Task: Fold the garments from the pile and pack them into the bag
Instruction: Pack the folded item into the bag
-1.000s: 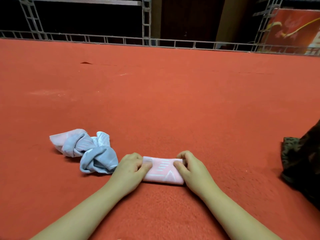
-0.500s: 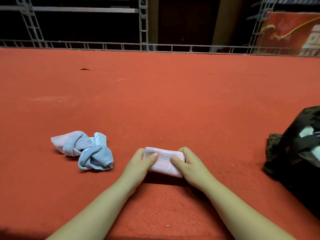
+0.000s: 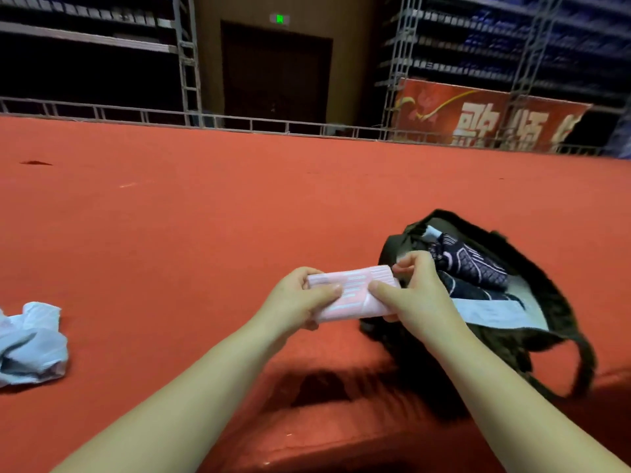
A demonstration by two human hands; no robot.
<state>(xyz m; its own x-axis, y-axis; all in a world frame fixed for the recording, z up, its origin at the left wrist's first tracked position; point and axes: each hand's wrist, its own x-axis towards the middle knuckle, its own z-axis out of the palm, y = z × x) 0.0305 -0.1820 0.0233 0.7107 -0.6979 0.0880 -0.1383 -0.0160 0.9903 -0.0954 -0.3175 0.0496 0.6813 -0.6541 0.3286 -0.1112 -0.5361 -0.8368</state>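
A folded pink garment (image 3: 351, 292) with pale stripes is held in the air above the red carpet. My left hand (image 3: 297, 302) grips its left end and my right hand (image 3: 416, 295) grips its right end, thumbs on top. Just right of it lies the dark olive bag (image 3: 546, 302), mouth open towards me, with dark patterned folded garments (image 3: 467, 264) and a light one (image 3: 491, 312) inside. My right hand is over the bag's near edge. A crumpled pale blue garment (image 3: 30, 343) lies on the carpet at the far left.
The red carpet (image 3: 205, 216) stretches far ahead to a metal railing (image 3: 239, 122). Beyond it stand scaffolding, a dark doorway and a red banner (image 3: 485, 117). The bag's strap (image 3: 584, 367) loops on the carpet at the right.
Both hands have lifted the pink garment off the carpet and carried it right, up to the bag's mouth. The view has swung right, so the blue pile now sits at the left edge.
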